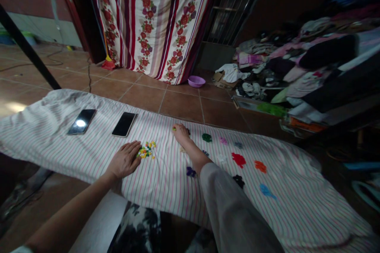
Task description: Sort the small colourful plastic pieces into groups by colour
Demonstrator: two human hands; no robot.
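Note:
My left hand (pixel 127 159) lies flat on the striped cloth, fingers stretched out against a loose pile of small yellow, green, white and orange pieces (pixel 146 150). Further right, my right hand (pixel 180 134) is closed in a pinch, with a tiny yellow-green piece (pixel 174 129) showing at its fingertips. Sorted by colour around my right forearm are little heaps: dark green (pixel 207 137), pink (pixel 223 140), grey (pixel 238 145), red (pixel 238 159), orange (pixel 260 166), white (pixel 221 158), purple (pixel 190 172), black (pixel 238 181) and blue (pixel 266 191). My right hand and forearm partly cover other heaps.
Two phones (pixel 124 124) (pixel 81 121) rest on the cloth (pixel 89 154) to the left. Beyond the table, a purple basin (pixel 196 82) and a red dustpan (pixel 108 63) stand by a flowered curtain (pixel 160 23). Clothes (pixel 285 63) are piled at right.

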